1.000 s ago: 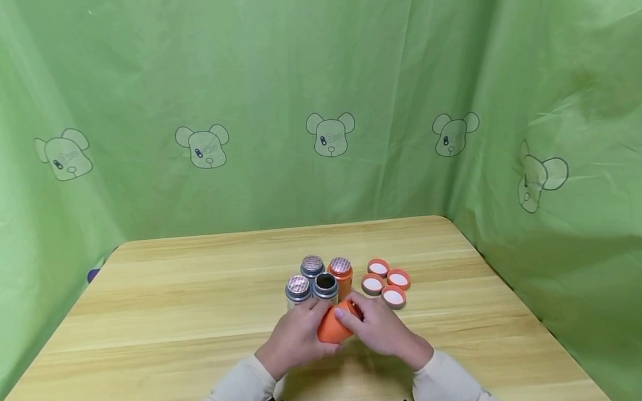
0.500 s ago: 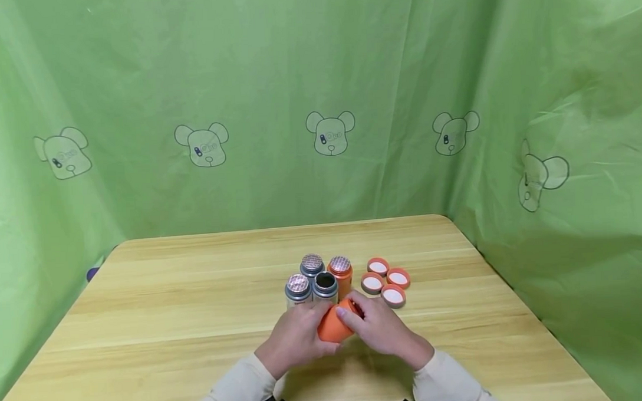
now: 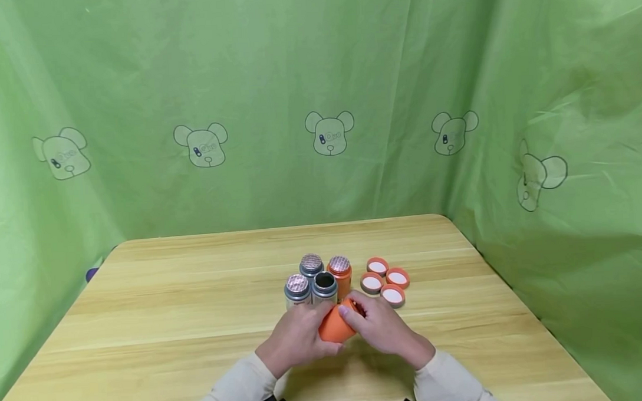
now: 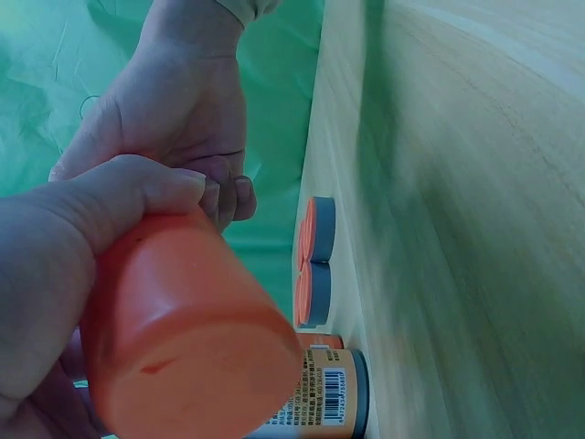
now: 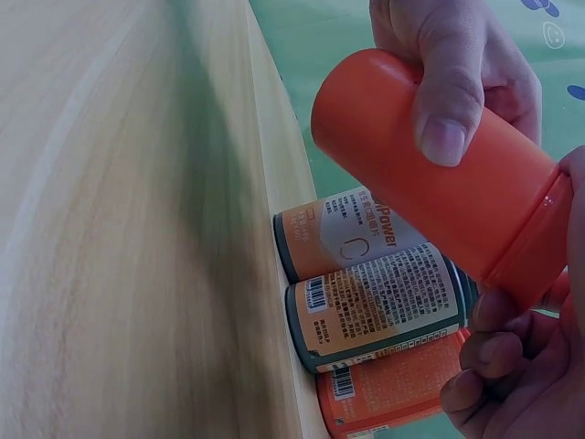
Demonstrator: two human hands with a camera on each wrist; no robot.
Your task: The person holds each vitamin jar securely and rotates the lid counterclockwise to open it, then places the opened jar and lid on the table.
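Note:
My left hand (image 3: 296,340) grips the body of a plain orange bottle (image 3: 333,327), its thumb lying along the side in the right wrist view. My right hand (image 3: 385,330) pinches the bottle's other end, where an orange band (image 5: 537,240) shows past a groove; the fingers partly hide that end. The bottle is tilted above the table, its base (image 4: 201,380) facing the left wrist camera. Just beyond the hands stand a grey bottle with an open dark mouth (image 3: 324,289), two foil-sealed grey bottles (image 3: 298,288) and a foil-sealed orange bottle (image 3: 341,276).
Several orange-and-grey caps (image 3: 377,267) lie with white liners upward, right of the standing bottles. The wooden table (image 3: 186,299) extends to both sides. Green curtains (image 3: 267,184) with bear-head prints rise behind it and along the sides.
The orange bottle has shifted very slightly to the right between my hands. Both hands keep their hold, and the standing bottles and caps stay put.

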